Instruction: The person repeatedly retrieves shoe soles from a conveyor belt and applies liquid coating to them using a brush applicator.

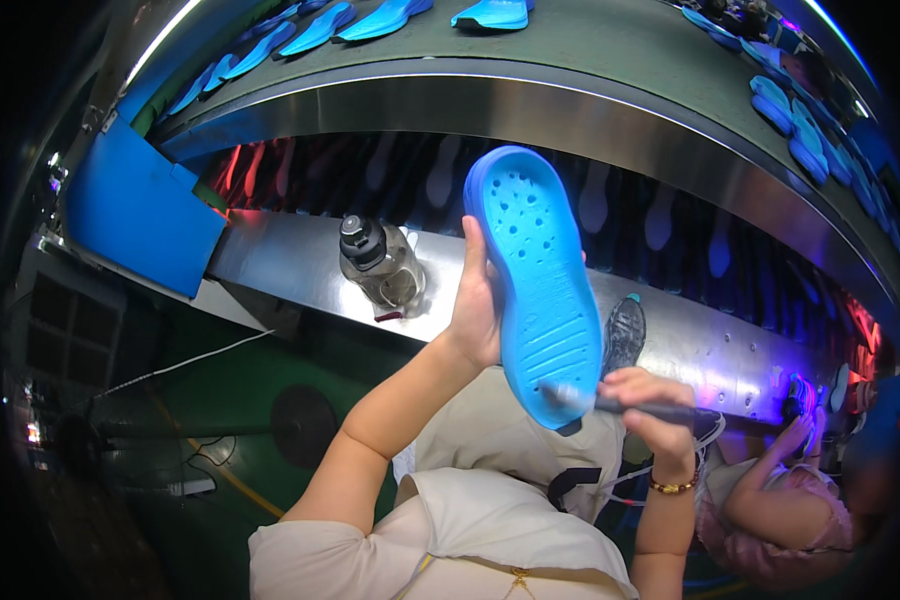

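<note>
My left hand (478, 310) grips a bright blue shoe sole (542, 300) along its left edge and holds it upright before me. The sole's inner face is toward me, with small holes near the top and ridges lower down. In my right hand (655, 400) is a dark-handled tool (660, 411), held like a pen. Its grey tip, smeared by motion, lies over the sole's lower end; whether it touches the surface I cannot tell.
Behind the sole runs a metal ledge (290, 255) with a clear, black-capped bottle (380, 265) and a dark sole-shaped piece (625, 332). Above it, a green conveyor belt (610, 45) carries several blue soles (385, 20). Another person (785, 490) sits at the right.
</note>
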### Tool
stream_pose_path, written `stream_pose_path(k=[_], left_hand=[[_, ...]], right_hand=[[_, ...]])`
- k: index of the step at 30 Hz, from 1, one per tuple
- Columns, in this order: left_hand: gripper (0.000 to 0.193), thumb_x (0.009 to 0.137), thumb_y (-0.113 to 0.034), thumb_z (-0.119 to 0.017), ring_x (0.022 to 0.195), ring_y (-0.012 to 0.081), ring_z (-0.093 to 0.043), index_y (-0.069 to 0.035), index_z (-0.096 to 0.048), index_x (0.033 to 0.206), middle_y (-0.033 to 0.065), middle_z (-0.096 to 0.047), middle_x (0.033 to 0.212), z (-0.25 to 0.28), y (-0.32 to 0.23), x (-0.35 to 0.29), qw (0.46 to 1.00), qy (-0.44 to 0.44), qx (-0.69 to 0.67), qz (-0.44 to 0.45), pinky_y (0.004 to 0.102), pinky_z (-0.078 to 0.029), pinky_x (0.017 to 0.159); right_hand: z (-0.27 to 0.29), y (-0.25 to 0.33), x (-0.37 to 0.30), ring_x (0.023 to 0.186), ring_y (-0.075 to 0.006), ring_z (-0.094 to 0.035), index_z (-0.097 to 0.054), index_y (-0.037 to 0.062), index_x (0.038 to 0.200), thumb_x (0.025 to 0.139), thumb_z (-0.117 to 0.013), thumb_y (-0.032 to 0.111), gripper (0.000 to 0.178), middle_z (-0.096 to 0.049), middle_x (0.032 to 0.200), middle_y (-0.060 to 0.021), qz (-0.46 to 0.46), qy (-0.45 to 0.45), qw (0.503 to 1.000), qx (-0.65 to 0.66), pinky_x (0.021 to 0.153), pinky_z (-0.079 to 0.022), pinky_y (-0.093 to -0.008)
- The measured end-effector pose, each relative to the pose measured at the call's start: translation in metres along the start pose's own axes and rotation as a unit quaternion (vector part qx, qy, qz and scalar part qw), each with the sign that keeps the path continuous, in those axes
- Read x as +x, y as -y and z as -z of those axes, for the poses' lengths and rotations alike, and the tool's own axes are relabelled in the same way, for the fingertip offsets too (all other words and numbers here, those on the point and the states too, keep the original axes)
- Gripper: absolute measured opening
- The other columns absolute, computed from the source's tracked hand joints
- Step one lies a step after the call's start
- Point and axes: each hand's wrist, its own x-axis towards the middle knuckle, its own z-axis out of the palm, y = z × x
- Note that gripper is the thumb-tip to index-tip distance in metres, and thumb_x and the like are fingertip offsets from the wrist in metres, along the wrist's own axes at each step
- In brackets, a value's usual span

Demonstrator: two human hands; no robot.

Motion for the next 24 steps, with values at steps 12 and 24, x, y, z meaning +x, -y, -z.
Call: stream_pose_path(k=[12,24], left_hand=[[0.058,0.090,-0.041,-0.031,0.107,0.0339,-0.050,0.002,-0.031,0.129,0.0204,-0.047,0.121,0.005,0.041,-0.024,0.995,-0.077,0.047,-0.049,0.0484,-0.040,0.092],[0.055,0.090,-0.038,-0.034,0.101,0.0338,-0.054,0.005,-0.038,0.124,0.0211,-0.051,0.117,0.006,0.018,-0.015,0.999,-0.011,-0.046,0.008,0.0472,-0.042,0.090]], right_hand=[[-0.039,0.011,0.006,0.089,-0.0245,-0.061,-0.061,-0.0056,0.087,0.071,-0.060,-0.005,0.016,-0.062,0.094,-0.0210,-0.021,-0.128,0.991,-0.021,0.082,-0.047,-0.0318],[-0.024,0.037,0.033,0.080,-0.0252,-0.065,-0.063,-0.0038,0.082,0.066,-0.065,-0.003,0.016,-0.065,0.085,-0.0180,0.065,0.024,0.974,-0.214,0.074,-0.051,-0.0299]])
